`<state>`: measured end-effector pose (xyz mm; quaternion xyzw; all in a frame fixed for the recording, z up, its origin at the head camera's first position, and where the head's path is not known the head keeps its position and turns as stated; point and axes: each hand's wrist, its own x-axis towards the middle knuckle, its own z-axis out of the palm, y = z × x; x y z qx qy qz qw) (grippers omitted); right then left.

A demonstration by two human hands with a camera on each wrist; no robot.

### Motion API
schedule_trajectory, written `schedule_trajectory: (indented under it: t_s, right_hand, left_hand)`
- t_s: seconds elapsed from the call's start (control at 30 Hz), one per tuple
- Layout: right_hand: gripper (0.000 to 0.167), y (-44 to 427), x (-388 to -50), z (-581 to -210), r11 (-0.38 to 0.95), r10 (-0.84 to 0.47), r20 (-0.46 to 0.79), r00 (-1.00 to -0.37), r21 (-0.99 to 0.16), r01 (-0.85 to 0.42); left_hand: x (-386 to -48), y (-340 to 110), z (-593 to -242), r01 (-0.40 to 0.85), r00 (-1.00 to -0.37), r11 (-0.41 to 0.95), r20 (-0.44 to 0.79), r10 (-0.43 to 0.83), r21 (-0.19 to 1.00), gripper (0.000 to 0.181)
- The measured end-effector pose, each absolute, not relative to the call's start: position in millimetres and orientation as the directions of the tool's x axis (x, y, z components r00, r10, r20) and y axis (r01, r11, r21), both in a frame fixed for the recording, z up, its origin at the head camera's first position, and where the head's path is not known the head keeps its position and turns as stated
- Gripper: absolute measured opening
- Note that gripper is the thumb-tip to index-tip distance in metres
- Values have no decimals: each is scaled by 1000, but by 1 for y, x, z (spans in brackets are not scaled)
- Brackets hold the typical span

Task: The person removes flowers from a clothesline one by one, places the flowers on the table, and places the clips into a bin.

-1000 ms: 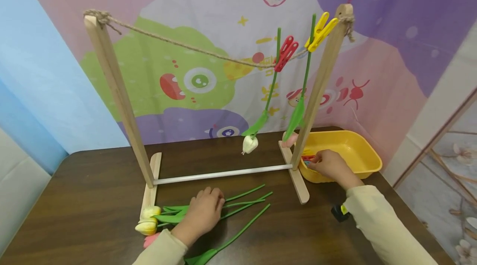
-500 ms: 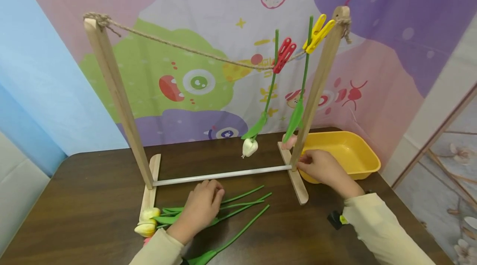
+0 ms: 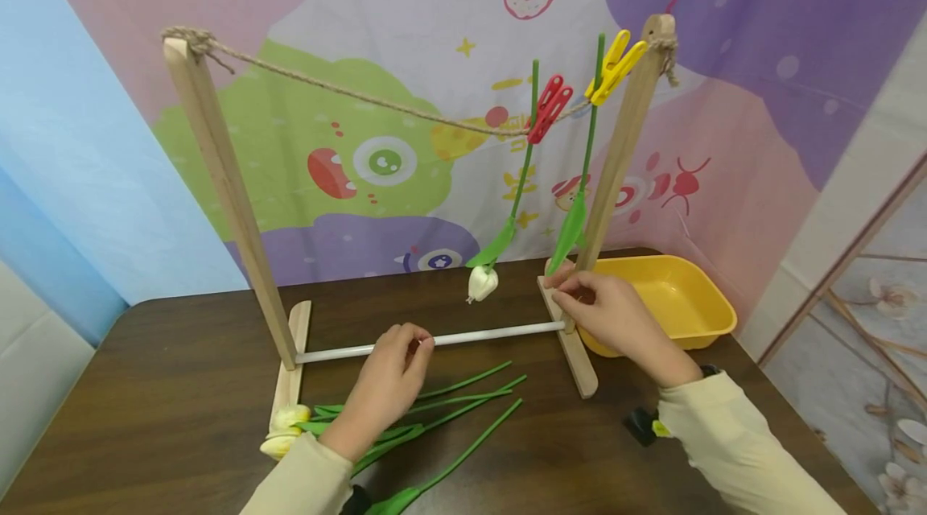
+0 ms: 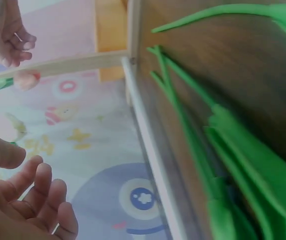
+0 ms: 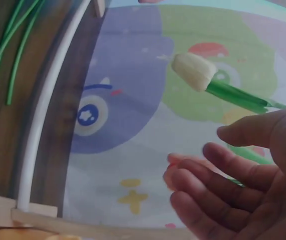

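Observation:
My left hand point(image 3: 387, 378) hovers over the artificial tulips point(image 3: 405, 434) lying on the table, fingers loosely bent; the left wrist view finds nothing in its grasp. By the right post, my right hand point(image 3: 626, 322) is lifted beside a hanging pink tulip point(image 3: 559, 273). Its thumb and fingers point(image 5: 198, 195) stand apart without a thing between them, partly covering that tulip in the right wrist view. A yellow clothespin point(image 3: 615, 68) fastens the pink tulip to the rope point(image 3: 348, 88), head down. The white tulip point(image 3: 483, 283) hangs likewise from a red clothespin point(image 3: 550, 109).
Two wooden posts, left point(image 3: 228, 177) and right point(image 3: 623, 153), carry the rope. A white rod point(image 3: 500, 333) joins their feet low down. Behind the right hand sits a yellow basin point(image 3: 695, 298). A patterned cloth point(image 3: 405, 0) hangs behind the table point(image 3: 181, 354).
My right hand has left the basin and moved left and up to the pink tulip. The left hand has risen off the tulips on the table.

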<state>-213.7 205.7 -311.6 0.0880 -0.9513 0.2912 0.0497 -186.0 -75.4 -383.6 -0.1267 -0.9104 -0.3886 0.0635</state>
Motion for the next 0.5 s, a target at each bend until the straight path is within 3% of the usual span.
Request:
schedule_trajectory:
  t_s: [0.2,0.5]
  right_hand:
    - [24,200,-213,-303,792,-91,163,-983,-586,-170]
    - [18,192,-212,-293,754,-101,250,-963,-612,-238]
  left_hand:
    - [-191,-72,-373,295,-955,615,246,165,731,14]
    - [-195,-68,-363,318,-948,567,269,171,760,16]
